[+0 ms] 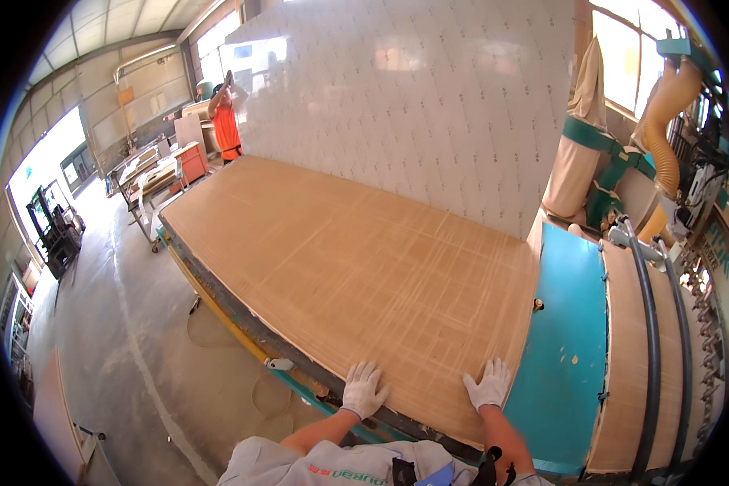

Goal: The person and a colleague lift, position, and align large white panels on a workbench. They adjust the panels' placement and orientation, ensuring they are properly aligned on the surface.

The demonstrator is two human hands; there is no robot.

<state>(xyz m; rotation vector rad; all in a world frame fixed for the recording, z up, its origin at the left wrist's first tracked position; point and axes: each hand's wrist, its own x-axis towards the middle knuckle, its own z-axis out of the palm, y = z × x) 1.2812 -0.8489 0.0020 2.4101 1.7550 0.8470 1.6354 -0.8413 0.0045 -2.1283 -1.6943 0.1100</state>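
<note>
A large brown wooden board (340,243) lies flat on a stack in front of me. Wearing a white work glove, my left hand (364,390) rests on the board's near edge, palm down with fingers stretched out. My right hand (488,384), gloved the same way, lies flat near the board's right corner, its fingers spread. Neither hand grips anything. Behind the board, a tall glossy pale sheet (413,105) with small printed marks stands upright along the far side. A person in an orange top (226,125) is at its left end, arms raised beside it.
Right of the board is a blue-green machine bed (571,340) with dark curved rails (644,340). A dust-collector bag (573,170) and ribbed hose (672,121) stand behind it. A yellow bar (219,312) borders the stack's left side. A forklift (54,231) is parked far left.
</note>
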